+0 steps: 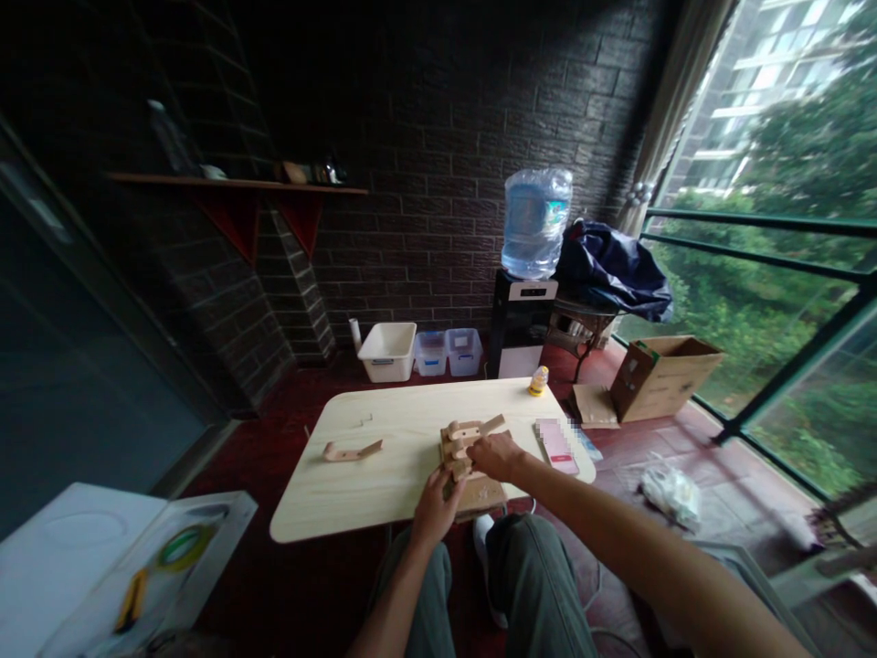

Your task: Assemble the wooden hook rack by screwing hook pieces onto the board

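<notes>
I see one person seated at one pale wooden table (404, 503). Right of the middle of its near edge, at least two hooked wooden pieces (470, 428) sit together by a wooden board (480, 496); hands hide the exact count. The left hand (437, 505) closes thumb and fingers on their near end. The right hand (497, 456) bends over them, fingers bunched; I cannot tell what it grips. One more hooked piece (352, 453) lies toward the left edge, below two tiny upright bits (370, 418). One phone (556, 448) lies by the right edge, one yellow-based bottle (538, 381) at the far right corner.
</notes>
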`<state>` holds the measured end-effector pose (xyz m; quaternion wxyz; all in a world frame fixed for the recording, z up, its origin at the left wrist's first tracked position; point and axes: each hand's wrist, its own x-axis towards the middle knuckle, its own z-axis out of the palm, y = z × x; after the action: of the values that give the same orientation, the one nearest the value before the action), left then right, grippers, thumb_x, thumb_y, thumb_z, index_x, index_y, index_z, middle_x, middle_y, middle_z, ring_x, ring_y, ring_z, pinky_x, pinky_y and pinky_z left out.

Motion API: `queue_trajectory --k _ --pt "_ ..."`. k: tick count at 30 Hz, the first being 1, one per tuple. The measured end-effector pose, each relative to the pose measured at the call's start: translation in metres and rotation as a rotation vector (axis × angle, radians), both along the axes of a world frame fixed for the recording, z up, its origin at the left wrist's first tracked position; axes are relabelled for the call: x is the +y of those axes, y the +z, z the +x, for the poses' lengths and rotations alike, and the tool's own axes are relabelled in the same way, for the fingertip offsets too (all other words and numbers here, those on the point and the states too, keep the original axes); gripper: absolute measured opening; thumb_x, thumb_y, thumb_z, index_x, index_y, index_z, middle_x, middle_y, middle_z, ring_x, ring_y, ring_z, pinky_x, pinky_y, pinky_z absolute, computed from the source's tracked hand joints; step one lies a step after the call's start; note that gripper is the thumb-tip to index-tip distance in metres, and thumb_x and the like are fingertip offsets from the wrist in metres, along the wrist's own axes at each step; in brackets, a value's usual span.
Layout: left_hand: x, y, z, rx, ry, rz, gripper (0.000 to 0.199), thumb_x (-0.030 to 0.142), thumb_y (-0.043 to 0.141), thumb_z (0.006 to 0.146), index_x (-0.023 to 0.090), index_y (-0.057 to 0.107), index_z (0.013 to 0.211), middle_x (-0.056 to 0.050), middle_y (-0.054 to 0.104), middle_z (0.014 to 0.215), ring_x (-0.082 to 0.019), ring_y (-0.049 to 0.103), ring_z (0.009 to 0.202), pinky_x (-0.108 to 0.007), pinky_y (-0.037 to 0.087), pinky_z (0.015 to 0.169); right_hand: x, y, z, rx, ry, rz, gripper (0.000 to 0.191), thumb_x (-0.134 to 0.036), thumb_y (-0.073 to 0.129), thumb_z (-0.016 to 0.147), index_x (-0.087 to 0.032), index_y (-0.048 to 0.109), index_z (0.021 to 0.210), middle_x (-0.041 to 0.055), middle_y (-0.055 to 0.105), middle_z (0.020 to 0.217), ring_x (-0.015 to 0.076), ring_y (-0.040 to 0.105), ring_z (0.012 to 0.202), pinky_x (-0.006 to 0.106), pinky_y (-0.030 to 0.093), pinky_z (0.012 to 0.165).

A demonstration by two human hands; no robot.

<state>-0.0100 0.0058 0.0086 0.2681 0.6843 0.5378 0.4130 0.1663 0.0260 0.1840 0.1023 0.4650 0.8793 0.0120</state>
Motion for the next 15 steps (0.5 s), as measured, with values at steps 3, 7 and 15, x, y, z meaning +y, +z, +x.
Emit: queue_trajectory --k 3,7,15 --pt "0.0 0.001 0.0 0.001 -0.002 -0.009 0.043 0.051 0.056 0.095 0.029 0.068 0.131 -0.01 0.065 0.142 -0.027 0.062 0.132 -0.041 0.051 0.112 0.0 -0.003 -0.004 0.009 -0.019 0.015 0.026 -0.027 0.061 0.098 -0.009 0.073 0.11 0.024 0.077 0.107 0.0345 0.077 0.097 0.045 0.064 0.075" --pt "-0.001 0.003 0.001 -0.002 -0.014 -0.011 0.044 0.052 0.055 0.095 0.029 0.067 0.131 -0.01 0.066 0.14 -0.028 0.062 0.132 -0.042 0.05 0.112 -0.002 -0.005 -0.007 0.022 -0.021 0.014 0.025 -0.027 0.065 0.094 -0.009 0.073 0.11 0.0243 0.076 0.108 0.035 0.076 0.098 0.046 0.064 0.077" --pt "-0.004 0.004 0.001 -0.024 0.012 -0.01 0.042 0.051 0.058 0.092 0.028 0.07 0.125 -0.011 0.069 0.137 -0.029 0.063 0.13 -0.043 0.051 0.111 -0.002 0.01 0.014 0.025 -0.036 0.04 0.025 -0.027 0.06 0.096 -0.011 0.072 0.109 0.022 0.077 0.105 0.034 0.076 0.096 0.045 0.062 0.075"
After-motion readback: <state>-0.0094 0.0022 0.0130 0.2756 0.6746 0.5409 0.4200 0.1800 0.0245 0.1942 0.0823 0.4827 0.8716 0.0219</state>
